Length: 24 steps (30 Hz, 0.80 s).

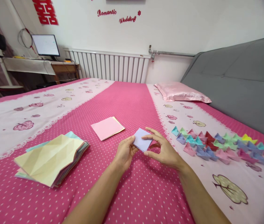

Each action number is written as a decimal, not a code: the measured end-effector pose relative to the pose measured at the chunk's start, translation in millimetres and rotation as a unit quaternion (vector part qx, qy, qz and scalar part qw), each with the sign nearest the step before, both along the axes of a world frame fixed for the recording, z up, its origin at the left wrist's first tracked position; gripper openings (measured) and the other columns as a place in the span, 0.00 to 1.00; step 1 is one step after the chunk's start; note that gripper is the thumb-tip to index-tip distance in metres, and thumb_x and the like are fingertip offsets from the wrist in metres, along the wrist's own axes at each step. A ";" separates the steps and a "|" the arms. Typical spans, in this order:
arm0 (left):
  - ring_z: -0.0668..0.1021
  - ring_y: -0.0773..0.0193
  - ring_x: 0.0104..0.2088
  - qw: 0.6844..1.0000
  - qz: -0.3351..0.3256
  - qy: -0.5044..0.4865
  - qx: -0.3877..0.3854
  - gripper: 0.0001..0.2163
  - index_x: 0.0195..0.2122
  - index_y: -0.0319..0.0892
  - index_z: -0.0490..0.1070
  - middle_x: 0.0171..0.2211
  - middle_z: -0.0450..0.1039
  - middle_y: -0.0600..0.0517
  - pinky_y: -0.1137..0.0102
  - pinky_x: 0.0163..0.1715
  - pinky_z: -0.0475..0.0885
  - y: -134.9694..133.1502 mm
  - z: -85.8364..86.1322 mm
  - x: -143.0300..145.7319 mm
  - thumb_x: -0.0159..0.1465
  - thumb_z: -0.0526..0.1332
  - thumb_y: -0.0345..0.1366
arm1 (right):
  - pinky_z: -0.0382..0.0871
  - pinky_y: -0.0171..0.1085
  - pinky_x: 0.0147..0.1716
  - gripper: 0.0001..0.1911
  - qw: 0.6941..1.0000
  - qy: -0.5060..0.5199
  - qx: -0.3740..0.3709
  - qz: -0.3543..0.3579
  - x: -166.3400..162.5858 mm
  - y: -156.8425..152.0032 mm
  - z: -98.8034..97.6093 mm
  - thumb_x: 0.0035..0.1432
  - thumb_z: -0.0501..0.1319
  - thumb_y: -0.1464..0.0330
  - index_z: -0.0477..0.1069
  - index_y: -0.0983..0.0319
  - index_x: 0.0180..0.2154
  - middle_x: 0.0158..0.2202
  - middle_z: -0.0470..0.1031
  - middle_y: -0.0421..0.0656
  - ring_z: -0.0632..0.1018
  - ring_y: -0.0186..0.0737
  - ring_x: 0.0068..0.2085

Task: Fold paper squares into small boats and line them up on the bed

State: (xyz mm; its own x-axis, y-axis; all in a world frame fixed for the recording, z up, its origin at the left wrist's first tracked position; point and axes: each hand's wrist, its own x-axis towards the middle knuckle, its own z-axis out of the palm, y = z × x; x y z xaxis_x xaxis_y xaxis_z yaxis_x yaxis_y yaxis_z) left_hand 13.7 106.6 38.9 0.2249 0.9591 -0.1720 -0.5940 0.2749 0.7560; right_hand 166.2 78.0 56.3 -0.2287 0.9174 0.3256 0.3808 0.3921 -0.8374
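A small lavender square of folded paper (142, 140) is held up over the pink dotted bedspread, one corner pointing away from me. My left hand (125, 153) pinches its left corner, thumb on top and fingers beneath. From the other side, my right hand (163, 149) grips it with curved fingers; a fingertip lies across the top face and the thumb is at the near corner. Beyond and to the left lies a thin stack of pink square paper (107, 127). A thicker pile of creased paper sheets (52, 155), pale yellow on top, sits left of my left forearm.
Several rows of small folded paper boats (224, 146) in many colours stand on the bedspread (132, 102) at right. Farther back are a pink pillow (182, 91) and a grey headboard (239, 68). A radiator (108, 65) and a desk with a monitor (45, 45) stand behind the bed.
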 end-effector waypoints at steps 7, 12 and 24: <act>0.75 0.69 0.25 1.000 -0.008 0.015 0.014 0.06 0.27 0.35 0.73 0.26 0.75 0.48 0.76 0.27 0.70 -0.6 -0.2 0.1 0.58 0.57 0.30 | 0.70 0.43 0.42 0.15 0.998 -0.010 0.028 -0.049 0.6 1.7 -0.9 0.47 0.64 0.63 0.74 0.58 0.39 0.58 0.57 0.48 0.69 0.48 0.51; 0.74 0.70 0.24 1.000 -0.013 0.012 0.008 0.06 0.26 0.35 0.73 0.25 0.74 0.49 0.76 0.27 0.71 -1.7 0.7 0.5 0.57 0.58 0.30 | 0.69 0.43 0.41 0.12 0.995 -0.016 0.065 -0.076 0.3 4.5 -3.4 0.48 0.64 0.60 0.75 0.57 0.35 0.54 0.63 0.48 0.70 0.47 0.49; 0.75 0.69 0.26 0.999 -0.031 0.017 0.013 0.06 0.28 0.35 0.74 0.27 0.75 0.49 0.75 0.29 0.70 -1.0 -1.6 0.1 0.57 0.59 0.32 | 0.70 0.42 0.40 0.10 0.994 -0.033 0.089 -0.062 1.2 4.4 -2.4 0.53 0.59 0.65 0.75 0.57 0.37 0.54 0.64 0.46 0.71 0.45 0.48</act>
State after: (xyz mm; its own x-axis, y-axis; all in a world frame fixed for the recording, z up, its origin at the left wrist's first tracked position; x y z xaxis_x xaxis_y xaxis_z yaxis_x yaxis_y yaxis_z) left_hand 13.9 105.5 37.3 0.2779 0.9478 -0.1565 -0.5502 0.2906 0.7829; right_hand 167.4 82.4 53.9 -0.1434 0.8691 0.4734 0.4869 0.4784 -0.7308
